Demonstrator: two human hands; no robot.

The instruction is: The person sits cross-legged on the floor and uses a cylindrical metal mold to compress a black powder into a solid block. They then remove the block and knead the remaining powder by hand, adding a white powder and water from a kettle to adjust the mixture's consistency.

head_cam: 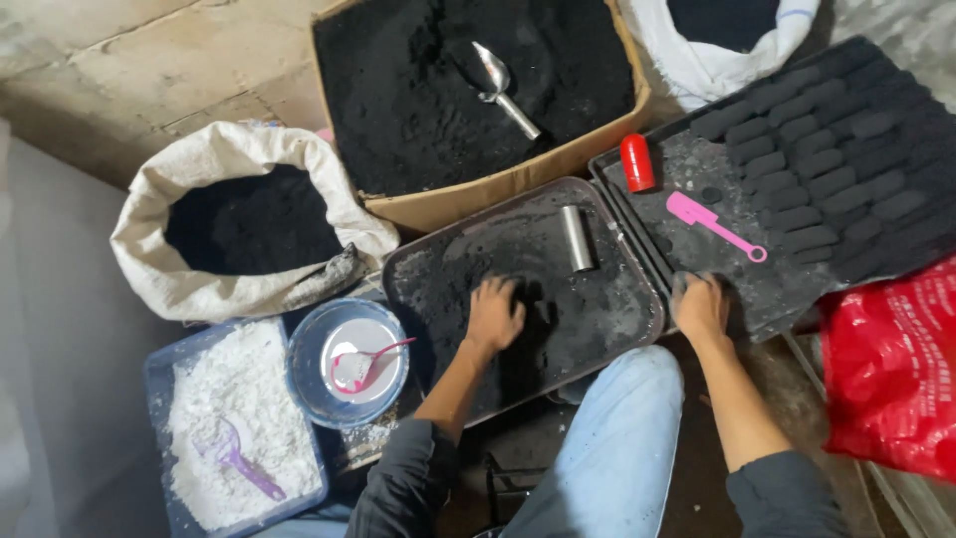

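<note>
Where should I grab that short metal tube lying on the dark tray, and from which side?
Take the metal tube across its middle, coming straight down from above. It lies flat on the dark tray, lengthwise away from you, both long sides free of powder, so fingers fit either side. The left hand looks nearer.

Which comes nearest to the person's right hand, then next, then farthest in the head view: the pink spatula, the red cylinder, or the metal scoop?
From the right hand:
1. Pink spatula, on the black tray just above the hand.
2. Red cylinder, at that tray's upper left.
3. Metal scoop, in the cardboard box of black powder.
</note>
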